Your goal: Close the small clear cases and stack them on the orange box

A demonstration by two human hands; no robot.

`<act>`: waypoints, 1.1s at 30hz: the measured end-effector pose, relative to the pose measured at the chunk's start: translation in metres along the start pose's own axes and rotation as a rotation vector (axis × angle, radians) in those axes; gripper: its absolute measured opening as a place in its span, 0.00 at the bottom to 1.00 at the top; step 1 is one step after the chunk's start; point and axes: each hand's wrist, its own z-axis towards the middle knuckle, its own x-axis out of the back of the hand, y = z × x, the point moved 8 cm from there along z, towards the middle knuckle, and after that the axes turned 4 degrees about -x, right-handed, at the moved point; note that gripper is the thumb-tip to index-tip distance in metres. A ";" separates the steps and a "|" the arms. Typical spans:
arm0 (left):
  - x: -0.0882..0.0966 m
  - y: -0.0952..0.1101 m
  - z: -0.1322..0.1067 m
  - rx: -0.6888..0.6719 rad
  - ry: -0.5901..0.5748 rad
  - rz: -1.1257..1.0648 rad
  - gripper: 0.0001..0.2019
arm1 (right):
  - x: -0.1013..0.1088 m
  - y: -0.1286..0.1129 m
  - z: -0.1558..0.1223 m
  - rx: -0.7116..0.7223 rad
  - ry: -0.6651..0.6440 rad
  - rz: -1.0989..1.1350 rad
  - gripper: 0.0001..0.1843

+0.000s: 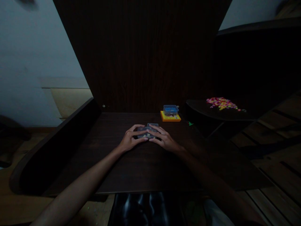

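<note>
A small clear plastic box (pixel 143 132) lies on the dark desk, with a few pale little pieces showing through it. My left hand (pixel 131 137) grips it from the left, the fingers over its top and the thumb along the near edge. On the other side my right hand (pixel 164 138) holds the same box, its fingertips almost meeting those of my left. A clear flat part (pixel 152 125) juts out behind the right fingers; I cannot tell whether it is a lid or a second box. Both hands cover much of the box.
Behind my right hand, a clear box with blue contents (pixel 171 109) sits on a yellow box (pixel 170 118). A heap of colourful beads (pixel 222 103) lies on the raised side shelf (pixel 225 116) at right. A green scrap (pixel 190 123) lies below the shelf. The desk (pixel 113 175) has a raised left side panel.
</note>
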 end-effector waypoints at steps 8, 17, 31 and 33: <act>0.000 0.002 0.000 -0.004 0.001 0.006 0.15 | -0.001 0.000 0.001 -0.015 -0.025 -0.040 0.26; -0.001 0.003 0.001 -0.003 -0.006 0.030 0.16 | 0.001 -0.002 0.000 0.018 -0.016 -0.059 0.26; 0.002 -0.004 0.001 0.063 0.048 0.074 0.33 | 0.008 -0.011 0.002 0.037 0.043 -0.129 0.26; 0.001 -0.006 0.000 0.085 0.061 0.040 0.37 | 0.012 -0.009 0.004 0.036 0.051 -0.130 0.26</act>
